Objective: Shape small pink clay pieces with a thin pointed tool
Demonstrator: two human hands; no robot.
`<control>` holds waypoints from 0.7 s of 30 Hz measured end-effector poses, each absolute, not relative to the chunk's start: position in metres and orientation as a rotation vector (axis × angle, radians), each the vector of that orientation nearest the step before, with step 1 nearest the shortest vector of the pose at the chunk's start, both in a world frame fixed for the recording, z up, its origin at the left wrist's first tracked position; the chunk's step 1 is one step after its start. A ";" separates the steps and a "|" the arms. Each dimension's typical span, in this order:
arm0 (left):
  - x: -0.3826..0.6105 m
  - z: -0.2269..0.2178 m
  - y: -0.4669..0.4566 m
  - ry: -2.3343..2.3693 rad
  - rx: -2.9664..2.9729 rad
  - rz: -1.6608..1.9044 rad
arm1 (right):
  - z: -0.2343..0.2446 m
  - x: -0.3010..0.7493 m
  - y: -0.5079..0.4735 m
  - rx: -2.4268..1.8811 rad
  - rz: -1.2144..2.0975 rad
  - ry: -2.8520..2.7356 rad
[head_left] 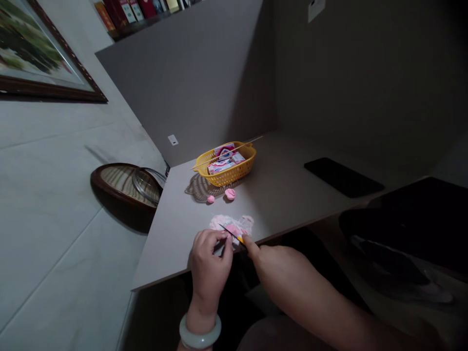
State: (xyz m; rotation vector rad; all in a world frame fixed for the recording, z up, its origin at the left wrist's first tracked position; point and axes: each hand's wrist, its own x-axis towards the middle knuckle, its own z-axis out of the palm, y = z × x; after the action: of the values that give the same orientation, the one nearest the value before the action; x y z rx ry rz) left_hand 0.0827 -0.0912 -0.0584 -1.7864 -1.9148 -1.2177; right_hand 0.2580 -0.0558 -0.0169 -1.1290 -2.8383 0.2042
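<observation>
My right hand [254,251] grips a small knife [228,231] with a dark, thin blade and a yellow patch at the handle. The blade points up and left, over a pile of pink and white shavings [218,220] near the table's front edge. My left hand [210,248], with a pale bangle [200,333] on its wrist, is closed in a pinch at a small pink lump [229,235] beside the blade. Fingers cover most of that lump. Farther back lie a small pink ball [211,199] and a larger carved pink piece [230,194].
Behind the pink pieces stands a yellow basket [234,173] holding pink-and-white boxes [221,165], with a thin stick [241,146] across its rim. A flat black slab [341,176] lies at the right. Left of the table is a brown oval stool [120,204].
</observation>
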 end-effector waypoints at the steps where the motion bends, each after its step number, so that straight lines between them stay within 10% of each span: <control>1: 0.082 -0.059 -0.091 -1.914 -1.787 -1.220 | -0.015 0.255 -0.055 -1.132 0.209 -2.841; 21: 0.081 -0.063 -0.091 -1.886 -1.778 -1.227 | -0.029 0.279 -0.062 -1.220 0.192 -2.922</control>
State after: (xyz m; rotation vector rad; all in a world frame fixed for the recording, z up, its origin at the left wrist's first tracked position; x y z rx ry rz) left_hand 0.0810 -0.0908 -0.0628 -1.7779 -1.8860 -1.2274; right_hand 0.2794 -0.0618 -0.0286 -1.2203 -2.9215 0.1919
